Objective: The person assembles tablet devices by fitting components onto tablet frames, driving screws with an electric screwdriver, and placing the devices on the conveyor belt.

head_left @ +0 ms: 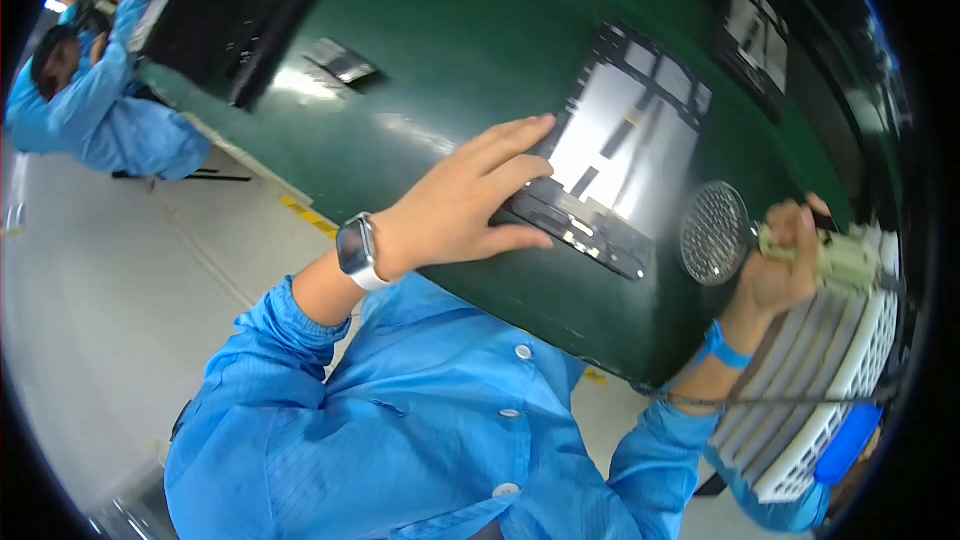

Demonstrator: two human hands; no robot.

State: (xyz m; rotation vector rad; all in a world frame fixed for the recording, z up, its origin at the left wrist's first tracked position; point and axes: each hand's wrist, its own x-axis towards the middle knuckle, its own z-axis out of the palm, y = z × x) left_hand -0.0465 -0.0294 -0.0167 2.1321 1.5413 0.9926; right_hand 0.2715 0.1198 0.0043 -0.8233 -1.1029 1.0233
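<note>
An opened tablet [625, 160] with silver battery cells and a dark circuit board lies on the green table in front of me. My left hand [470, 195] is open, its fingers spread along the tablet's left edge and touching it. On the right, my right hand [785, 265] is closed around a pale green hand tool [845, 262]. A round, shiny disc [714, 233] with a dimpled or perforated face appears joined to the tool's front end, close to the tablet's lower right side. The fingers partly hide the grip.
Another opened tablet [757, 38] lies at the far right. Small dark flat parts [340, 62] and black trays [225, 15] are on the table's left half. A white slotted rack [830, 390] stands right of my arm, near a cable. A person in blue [100, 100] sits far left.
</note>
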